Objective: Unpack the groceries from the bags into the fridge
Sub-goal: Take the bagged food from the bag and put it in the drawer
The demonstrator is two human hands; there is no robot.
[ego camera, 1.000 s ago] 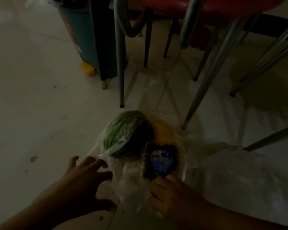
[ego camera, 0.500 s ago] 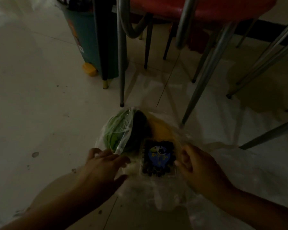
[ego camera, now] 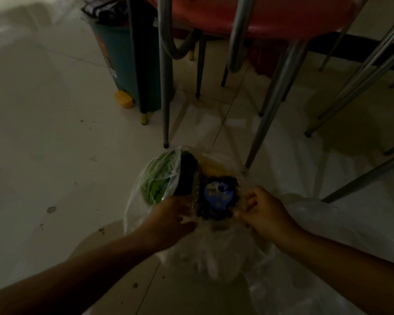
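Pale glossy tile covers the floor (ego camera: 55,133), dim and marked with a few dark specks and spots, thin grout lines crossing it at an angle. The room is poorly lit. At the top of the view a red chair seat (ego camera: 271,17) stands on slanting grey metal legs (ego camera: 275,105), with more metal legs to the right. Beside the chair on the left stands a teal bin (ego camera: 121,60) with a yellow pedal (ego camera: 124,102) at its foot.

A clear plastic bag (ego camera: 214,251) lies open on the floor just in front of the chair legs. Inside it, a green striped watermelon piece (ego camera: 159,178) wrapped in film sits to the left, something yellow-orange (ego camera: 212,169) lies behind, and a clear punnet of dark berries (ego camera: 218,198) with a blue label rests between the hands.

The left hand (ego camera: 171,221) is curled against the punnet's left side, fingers closed on the plastic there. The right hand (ego camera: 266,212) is closed at the punnet's right edge; whether it pinches the punnet or only the bag film cannot be told. More crumpled clear plastic (ego camera: 339,223) spreads over the floor to the right.
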